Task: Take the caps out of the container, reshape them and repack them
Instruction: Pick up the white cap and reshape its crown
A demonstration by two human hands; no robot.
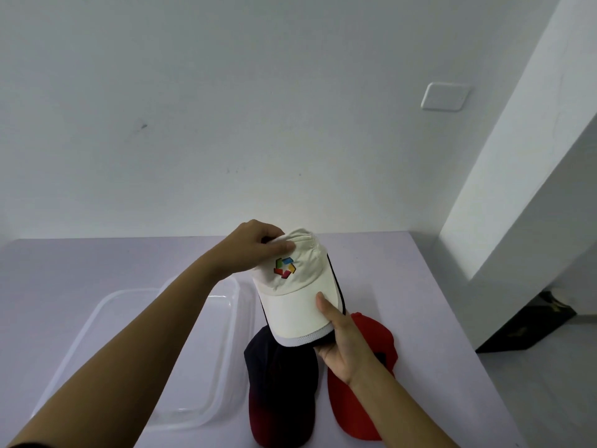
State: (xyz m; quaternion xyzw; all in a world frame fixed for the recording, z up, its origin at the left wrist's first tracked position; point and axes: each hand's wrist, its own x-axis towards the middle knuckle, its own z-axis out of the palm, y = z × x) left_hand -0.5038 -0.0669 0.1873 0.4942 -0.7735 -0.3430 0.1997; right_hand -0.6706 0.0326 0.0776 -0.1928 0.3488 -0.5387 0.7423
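Both hands hold a white cap (295, 286) with a multicoloured logo in the air above the bench (97, 260). The left hand (255, 247) pinches its crown; the right hand (342, 337) grips the brim, thumb on top, fingers curled beneath. Below lie a dark cap (281, 392) and a red cap (358, 399), beside the clear container (181, 412)

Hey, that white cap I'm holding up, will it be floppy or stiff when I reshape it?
The white cap probably has a floppy crown: the fabric wrinkles where the left hand pinches it. The brim looks stiffer, showing a smooth curve in the right hand's grip.
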